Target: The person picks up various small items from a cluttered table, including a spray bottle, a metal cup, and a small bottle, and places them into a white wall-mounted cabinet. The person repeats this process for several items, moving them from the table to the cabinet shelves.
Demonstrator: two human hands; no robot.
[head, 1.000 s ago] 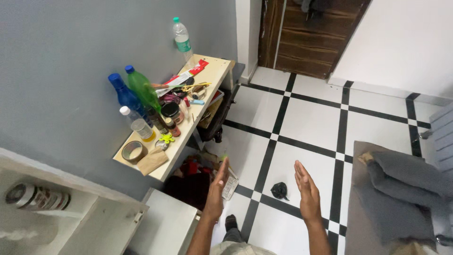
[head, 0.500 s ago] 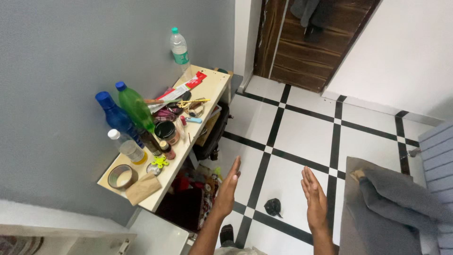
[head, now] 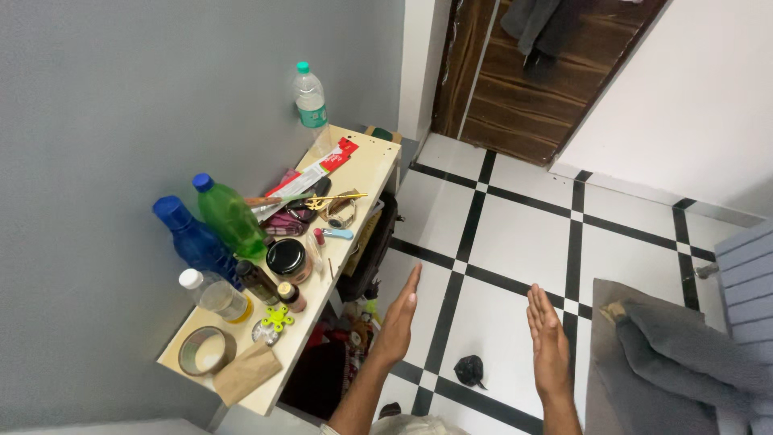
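Observation:
My left hand (head: pixel 398 322) and my right hand (head: pixel 549 344) are held out flat over the black-and-white tiled floor (head: pixel 523 217), palms facing each other, fingers straight and together. Neither holds anything. My left hand is just right of a cluttered wooden shelf (head: pixel 366 173) fixed to the grey wall. A small black crumpled thing (head: pixel 469 369) lies on the floor between my hands.
On the shelf stand a green bottle (head: pixel 229 216), a blue bottle (head: pixel 187 238), two clear bottles (head: pixel 309 97), a black-lidded jar (head: pixel 287 258), a tape roll (head: pixel 201 351), a paper bag (head: pixel 247 373) and small items. A wooden door (head: pixel 523 89) is ahead; grey cushions (head: pixel 684 354) lie at right.
The view has shifted toward the shelf and door, so the white cabinet at lower left has left the view. Both hands stay raised and flat, slightly farther forward.

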